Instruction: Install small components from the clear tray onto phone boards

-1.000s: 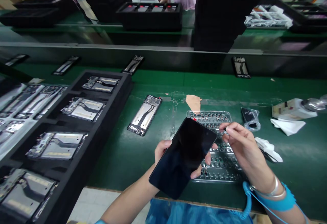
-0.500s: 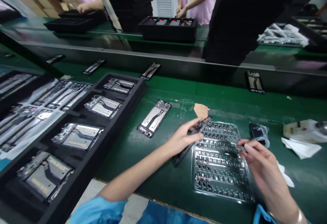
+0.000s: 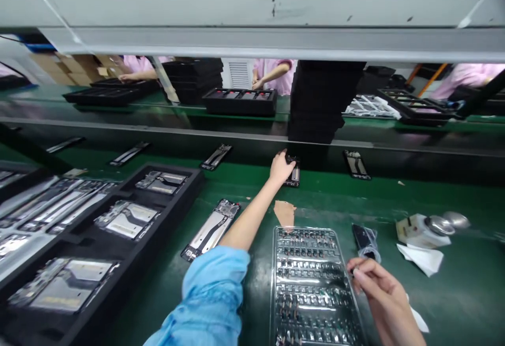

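Currently, a dark phone frame [image 3: 294, 176] at upper centre of the green bench [image 3: 453, 304] is covered by the left hand [image 3: 281, 168]; whether it is grasped cannot be told. The right hand [image 3: 381, 296] is pinched beside a clear blister tray [image 3: 273, 283], any held part unresolved. A foam tray [image 3: 196, 182] of phone frames lies left.

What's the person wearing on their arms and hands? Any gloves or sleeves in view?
A loose light blue sleeve, bunched in folds, ends near the elbow of the left arm. The left hand and right hand are bare, without gloves.
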`<state>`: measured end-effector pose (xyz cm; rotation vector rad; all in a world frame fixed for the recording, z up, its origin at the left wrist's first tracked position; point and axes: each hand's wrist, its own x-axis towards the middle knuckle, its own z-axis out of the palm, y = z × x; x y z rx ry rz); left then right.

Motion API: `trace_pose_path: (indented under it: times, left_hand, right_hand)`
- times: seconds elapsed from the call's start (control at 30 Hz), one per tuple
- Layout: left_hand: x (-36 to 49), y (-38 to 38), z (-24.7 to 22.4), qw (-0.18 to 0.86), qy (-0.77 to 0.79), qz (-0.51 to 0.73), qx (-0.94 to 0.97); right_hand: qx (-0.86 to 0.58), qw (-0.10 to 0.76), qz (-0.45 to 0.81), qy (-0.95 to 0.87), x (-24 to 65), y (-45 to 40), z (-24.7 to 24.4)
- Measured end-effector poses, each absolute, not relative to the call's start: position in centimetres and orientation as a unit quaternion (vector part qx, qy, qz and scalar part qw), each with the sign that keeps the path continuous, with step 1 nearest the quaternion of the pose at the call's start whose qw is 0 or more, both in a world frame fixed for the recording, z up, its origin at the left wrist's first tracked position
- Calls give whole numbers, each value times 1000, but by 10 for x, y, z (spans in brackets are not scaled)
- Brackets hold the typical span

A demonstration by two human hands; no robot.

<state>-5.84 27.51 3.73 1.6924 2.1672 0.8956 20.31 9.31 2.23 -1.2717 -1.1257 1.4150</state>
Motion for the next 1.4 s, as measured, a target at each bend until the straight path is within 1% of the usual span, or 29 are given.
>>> trace_pose_path:
  times: [0.07,0.2,0.27,0.3,0.33,0.37,0.5,0.67,0.77,0.87,0.97,1.07,1.1,1.17,1.27,1.4]
  left_hand:
    - [-76,240,34,99,747,294,589]
    - [-115,133,15,44,791,239,562]
    - [-127,85,1,23,825,199,529]
    - [-131,66,-5,2,853,147,501]
    - [-132,52,-11,-4,872,114,476]
    - [-133,44,-16,3,882,108,460]
    - [-135,44,-20,38,895,142,421]
    - [-159,58,-9,145,880,235,387]
    - [-173,57,-6,253,837,317,366]
    - [-170,53,-1,364,762,406,349]
    - [-144,48,6,442,679,484,330]
    - [-93,40,12,499,602,532,325]
    - [-73,37,13,519,571,549,322]
    - [-36,29,16,590,457,597,294]
    - [2,16,18,661,371,579,301]
    - [15,1,20,676,370,539,341]
  right_hand:
    - [-512,446,579,-451,200,89,26]
    - [-505,430,594,-454,193,83,31]
    - [-499,426,600,-457,191,81,32]
    - [-496,426,601,-459,191,80,31]
    - [-493,427,602,-461,191,80,31]
    - [-489,426,603,-465,191,80,30]
    - [-470,415,604,-492,195,81,24]
    - [-463,420,583,-519,194,81,21]
    - [-464,415,579,-526,192,80,21]
    - [-466,407,577,-533,190,80,19]
    - [-470,396,573,-542,189,81,16]
    - [-470,389,566,-554,187,81,12]
    - [-464,393,562,-561,186,80,11]
    - [-446,422,540,-576,185,77,11]
    - [-416,468,473,-620,182,71,19]
    - [-394,466,348,-712,173,65,37]
